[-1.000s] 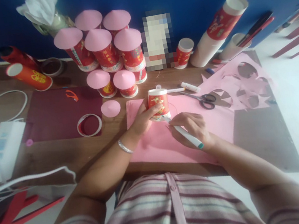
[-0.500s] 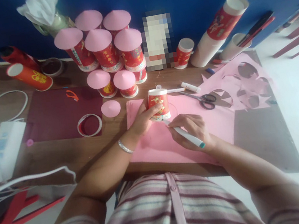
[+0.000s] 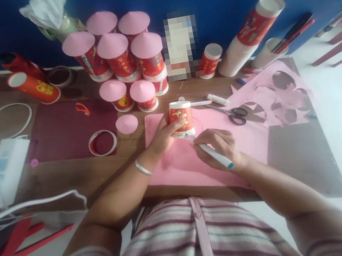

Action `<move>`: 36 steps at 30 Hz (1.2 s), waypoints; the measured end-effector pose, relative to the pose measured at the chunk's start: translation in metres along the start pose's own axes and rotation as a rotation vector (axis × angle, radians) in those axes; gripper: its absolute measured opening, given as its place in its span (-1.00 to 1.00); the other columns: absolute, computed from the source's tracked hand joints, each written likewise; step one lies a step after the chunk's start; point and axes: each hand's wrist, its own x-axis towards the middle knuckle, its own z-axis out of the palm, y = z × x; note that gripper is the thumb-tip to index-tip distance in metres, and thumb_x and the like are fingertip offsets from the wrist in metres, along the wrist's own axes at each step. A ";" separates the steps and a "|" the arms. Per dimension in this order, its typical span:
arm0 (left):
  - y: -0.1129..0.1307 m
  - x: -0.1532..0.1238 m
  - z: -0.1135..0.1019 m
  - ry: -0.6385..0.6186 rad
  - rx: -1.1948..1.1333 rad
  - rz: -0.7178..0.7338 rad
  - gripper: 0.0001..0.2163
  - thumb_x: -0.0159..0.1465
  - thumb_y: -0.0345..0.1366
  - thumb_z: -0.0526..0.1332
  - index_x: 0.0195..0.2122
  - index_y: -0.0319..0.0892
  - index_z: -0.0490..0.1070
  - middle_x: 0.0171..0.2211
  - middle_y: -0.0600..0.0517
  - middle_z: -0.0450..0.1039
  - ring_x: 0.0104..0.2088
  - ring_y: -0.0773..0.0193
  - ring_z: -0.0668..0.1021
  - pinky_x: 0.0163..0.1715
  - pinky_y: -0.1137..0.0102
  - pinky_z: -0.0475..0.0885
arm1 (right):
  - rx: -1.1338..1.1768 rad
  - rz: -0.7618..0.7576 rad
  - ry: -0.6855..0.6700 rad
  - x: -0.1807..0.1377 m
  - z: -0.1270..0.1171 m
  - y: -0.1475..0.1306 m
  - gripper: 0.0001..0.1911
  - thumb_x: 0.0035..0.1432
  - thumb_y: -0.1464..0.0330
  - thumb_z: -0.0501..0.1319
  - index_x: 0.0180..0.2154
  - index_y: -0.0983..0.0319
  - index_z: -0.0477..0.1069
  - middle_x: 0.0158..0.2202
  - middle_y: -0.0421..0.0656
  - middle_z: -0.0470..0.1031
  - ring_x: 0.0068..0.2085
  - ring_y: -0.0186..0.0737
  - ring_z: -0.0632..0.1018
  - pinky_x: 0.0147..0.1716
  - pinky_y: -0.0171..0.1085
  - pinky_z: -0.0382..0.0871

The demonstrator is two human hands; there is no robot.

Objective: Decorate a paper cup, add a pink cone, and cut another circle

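An upturned red paper cup (image 3: pixel 181 118) stands on a pink paper sheet (image 3: pixel 180 161) in the middle of the wooden table. My left hand (image 3: pixel 162 137) is wrapped round the cup's left side and holds it down. My right hand (image 3: pixel 219 148) pinches a white pen with a green cap (image 3: pixel 213 155); the pen's tip rests on the pink sheet at the cup's lower rim. A faint drawn curve shows to the right of the cup. A silver bracelet sits on my left wrist.
Scissors (image 3: pixel 233 113) and a glue stick (image 3: pixel 218 99) lie just right of the cup. A cut-up pink sheet (image 3: pixel 276 96) lies further right. Several red cups with pink cone lids (image 3: pixel 118 53) stand stacked behind. A pink cone (image 3: pixel 126 124), tape rolls (image 3: pixel 102 142) and white cables (image 3: pixel 2 131) lie left.
The pen tip has crept a little along the cup's lower rim; my right hand shifted slightly. The cup and my left hand have stayed in place.
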 end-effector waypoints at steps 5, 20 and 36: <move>-0.001 0.001 0.000 -0.011 -0.003 0.001 -0.68 0.20 -0.12 0.47 -0.12 -0.15 0.49 -0.28 0.04 0.51 -0.27 0.26 0.54 -0.21 0.36 0.44 | -0.016 -0.015 0.021 0.001 0.000 0.001 -0.79 0.26 0.56 0.25 -0.15 0.16 0.35 -0.44 -0.23 0.52 -0.50 -0.30 0.52 -0.51 -0.33 0.40; -0.002 0.000 -0.002 -0.022 0.001 -0.013 -0.68 0.23 -0.11 0.46 -0.10 -0.13 0.48 -0.25 0.04 0.52 -0.25 0.25 0.55 -0.21 0.36 0.43 | -0.009 -0.023 0.021 0.002 -0.001 -0.006 -0.77 0.23 0.58 0.25 -0.18 0.15 0.36 -0.49 -0.29 0.49 -0.54 -0.33 0.50 -0.54 -0.34 0.40; -0.005 -0.001 -0.004 -0.033 0.022 0.005 -0.68 0.27 -0.12 0.44 -0.04 -0.12 0.48 -0.21 0.02 0.53 -0.21 0.23 0.57 -0.17 0.34 0.46 | -0.017 -0.026 -0.011 0.001 -0.001 -0.004 -0.79 0.25 0.58 0.24 -0.19 0.16 0.35 -0.46 -0.26 0.50 -0.52 -0.34 0.49 -0.51 -0.34 0.38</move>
